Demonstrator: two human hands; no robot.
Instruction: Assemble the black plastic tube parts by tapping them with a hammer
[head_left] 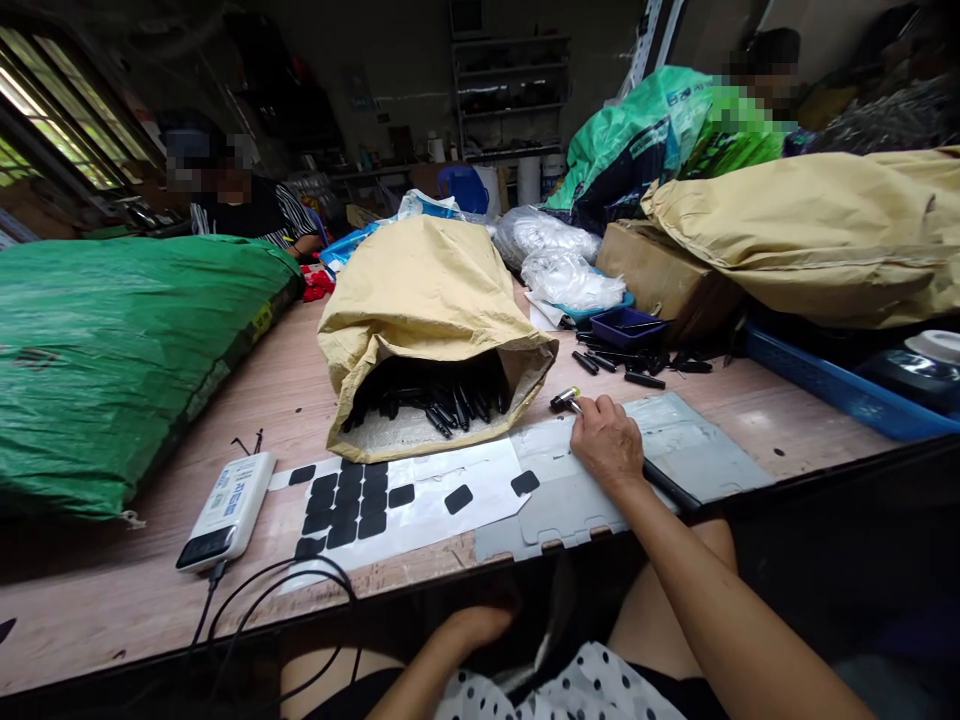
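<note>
My right hand (607, 440) is closed around a small hammer (671, 487). Its head, with a yellowish see-through face, sticks out past my fingers, and the black handle runs back under my wrist. Beneath the hand lies a grey plate (690, 440) at the table's front edge. My left hand (486, 622) is low, below the table edge over my lap, in shadow; its fingers do not show clearly. Left of the plate, a white sheet (435, 480) carries several black rounded squares (373, 505). Behind it a tan sack (427, 290) lies with its mouth towards me, full of black slim pieces (457, 400).
A white power bank (229, 510) with black cables stands at left, beside a big green sack (112, 350). More black pieces (645, 380) lie around a purple tray (626, 325). A blue tray (832, 385) is at right. Two people sit across the table.
</note>
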